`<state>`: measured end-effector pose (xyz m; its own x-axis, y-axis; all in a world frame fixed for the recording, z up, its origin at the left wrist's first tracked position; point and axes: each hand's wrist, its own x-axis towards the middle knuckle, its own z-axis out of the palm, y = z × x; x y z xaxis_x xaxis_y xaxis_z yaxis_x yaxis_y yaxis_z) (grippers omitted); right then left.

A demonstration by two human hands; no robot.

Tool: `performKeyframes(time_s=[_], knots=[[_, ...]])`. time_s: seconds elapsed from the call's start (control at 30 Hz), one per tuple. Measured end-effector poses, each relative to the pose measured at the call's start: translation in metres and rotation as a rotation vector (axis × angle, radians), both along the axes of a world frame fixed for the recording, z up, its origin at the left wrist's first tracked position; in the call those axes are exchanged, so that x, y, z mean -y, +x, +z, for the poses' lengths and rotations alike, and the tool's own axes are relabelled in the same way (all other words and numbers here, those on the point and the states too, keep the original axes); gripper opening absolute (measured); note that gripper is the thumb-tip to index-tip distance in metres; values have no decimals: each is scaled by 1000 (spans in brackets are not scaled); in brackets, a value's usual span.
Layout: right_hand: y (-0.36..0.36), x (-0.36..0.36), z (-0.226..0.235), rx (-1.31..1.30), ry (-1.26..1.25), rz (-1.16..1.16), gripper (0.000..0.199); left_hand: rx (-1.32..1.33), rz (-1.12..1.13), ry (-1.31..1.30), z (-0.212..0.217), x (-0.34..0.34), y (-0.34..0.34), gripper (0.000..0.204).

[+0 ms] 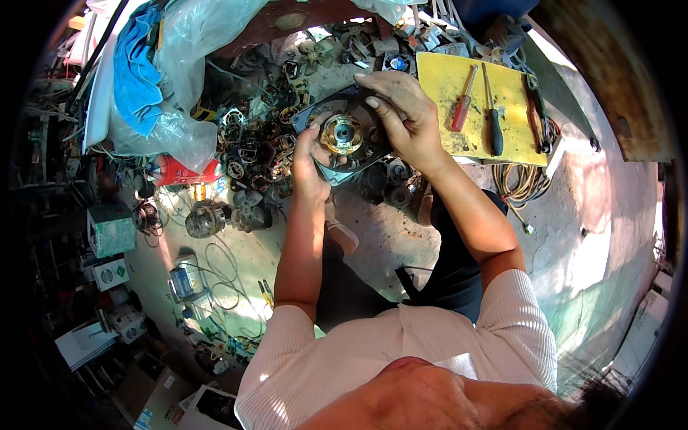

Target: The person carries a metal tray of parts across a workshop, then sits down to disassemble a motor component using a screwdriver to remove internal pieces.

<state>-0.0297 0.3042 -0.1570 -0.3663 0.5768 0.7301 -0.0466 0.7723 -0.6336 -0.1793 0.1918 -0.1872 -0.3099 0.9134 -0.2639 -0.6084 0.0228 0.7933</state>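
Note:
In front of my body I hold a dark square axial fan housing [338,176] with both hands. A copper-coloured motor winding [342,134] with a dark round centre sits in its middle. My left hand [309,163] is closed on the near left side, its fingers reaching in beside the winding. At the upper right corner, my right hand [410,118] grips the frame with thumb and fingers. Below and beyond the housing lies a heap of copper-wound motor cores [265,143]. Some fingertips are hidden behind the frame.
To the right, a yellow board [438,79] bears a red-handled driver [459,109], a black-handled screwdriver [494,127] and pliers [534,97]. Coiled cable [522,183] hangs beneath it. Clear plastic sheeting [201,43] and a blue cloth [136,79] are at upper left. Boxes [111,229] line the left side.

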Motion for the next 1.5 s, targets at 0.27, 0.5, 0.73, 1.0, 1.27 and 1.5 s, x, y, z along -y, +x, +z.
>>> performKeyframes(time_s=[0.27,0.5,0.73,1.0,1.27,1.5], knots=[[4,5,2,78,-55,5,32,5,7,-1,0,0,0,50],[-4,9,5,19,-66,-31,33,-10,5,-1,-1,0,-1,48],[-4,0,-5,3,-7,-4,35,0,-4,8,-4,-1,1,47],[3,6,3,90,-39,-21,33,6,6,10,-3,-2,2,47],[0,8,3,50,-41,-20,33,13,16,15,-1,-2,4,47],[-5,5,-3,-47,-70,-35,34,38,26,15,-1,-3,7,44]])
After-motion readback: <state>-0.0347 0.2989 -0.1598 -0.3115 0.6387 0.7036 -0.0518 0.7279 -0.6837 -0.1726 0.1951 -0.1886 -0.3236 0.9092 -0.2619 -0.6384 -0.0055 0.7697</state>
